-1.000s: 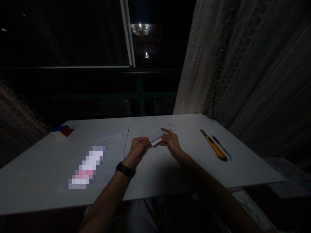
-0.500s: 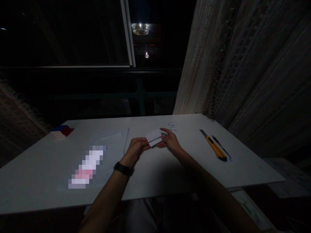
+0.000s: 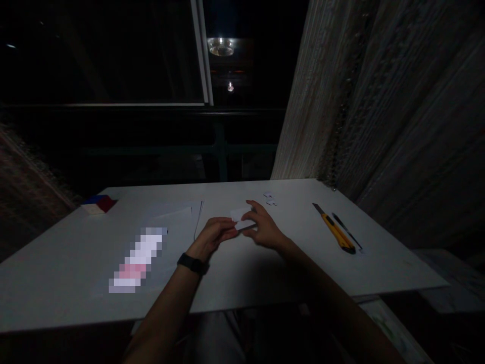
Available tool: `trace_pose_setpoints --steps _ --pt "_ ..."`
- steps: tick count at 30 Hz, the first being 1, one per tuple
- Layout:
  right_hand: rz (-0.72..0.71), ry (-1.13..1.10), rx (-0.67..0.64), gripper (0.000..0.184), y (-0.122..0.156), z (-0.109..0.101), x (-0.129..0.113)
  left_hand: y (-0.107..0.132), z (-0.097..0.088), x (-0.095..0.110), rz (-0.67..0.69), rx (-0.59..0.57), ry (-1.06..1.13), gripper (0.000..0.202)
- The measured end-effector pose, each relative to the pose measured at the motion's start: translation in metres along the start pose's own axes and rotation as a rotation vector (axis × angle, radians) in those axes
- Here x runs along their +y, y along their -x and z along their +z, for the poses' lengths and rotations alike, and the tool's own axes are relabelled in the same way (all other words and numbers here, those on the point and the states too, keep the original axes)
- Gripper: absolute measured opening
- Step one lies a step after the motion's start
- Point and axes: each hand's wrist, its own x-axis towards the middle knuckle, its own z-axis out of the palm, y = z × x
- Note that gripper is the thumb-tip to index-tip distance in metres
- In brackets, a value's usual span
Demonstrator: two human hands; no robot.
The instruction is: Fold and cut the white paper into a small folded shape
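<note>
A small white piece of folded paper is held between both hands above the middle of the table. My left hand, with a dark watch on the wrist, pinches its left end. My right hand grips the right side, fingers bent over the near flap and the far edge. The near flap stands partly raised, and a dark edge shows under it. Just beyond my right hand lie two small white cut paper pieces.
On the white table a yellow utility knife and a dark pen lie at the right. Paper sheets and a pixelated, lit object are at the left. A coloured cube stands far left; curtains hang behind.
My right hand has shifted its hold, its fingers now bent over the near part of the paper. That flap has tilted up. My left hand stays nearly in place.
</note>
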Motion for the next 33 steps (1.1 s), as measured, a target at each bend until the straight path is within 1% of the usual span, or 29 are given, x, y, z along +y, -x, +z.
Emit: trace_pose_setpoints --steps 5,10,12,15,20,25,29,31,33 --pt "-0.012 -0.052 -0.003 0.023 0.0003 0.0036 0.003 -0.0002 -0.0019 -0.0011 -0.009 -0.098 -0.024 0.017" --pt "-0.032 -0.049 0.037 0.017 0.0003 0.0064 0.0046 0.0023 -0.0015 0.0018 -0.01 -0.144 0.001 0.015" --pt "-0.028 -0.036 0.049 0.017 0.0004 0.0065 0.0043 0.0035 -0.0008 0.0035 -0.031 -0.143 0.039 0.012" --pt "-0.037 -0.019 0.053 0.017 0.0006 0.0064 0.0034 0.0038 0.0004 0.0042 -0.041 -0.098 0.036 0.015" --pt "-0.097 0.04 0.058 0.02 -0.0003 0.007 0.0045 0.0012 0.0021 0.0004 0.039 -0.07 -0.107 0.023" --pt "-0.114 0.055 0.076 0.025 -0.0021 0.0055 0.005 0.0003 0.0011 -0.0018 0.093 -0.076 -0.068 0.018" --pt "-0.06 -0.035 0.113 0.031 -0.0041 0.0047 0.0031 0.0016 0.0003 0.0008 0.131 -0.097 -0.03 0.016" --pt "0.003 -0.144 0.139 0.026 -0.0055 0.0051 0.0037 0.0019 0.0003 0.0026 0.141 -0.103 -0.023 0.02" --pt "0.086 -0.284 0.153 0.016 -0.007 0.0055 0.0058 0.002 0.0008 0.0043 0.138 -0.094 -0.014 0.024"
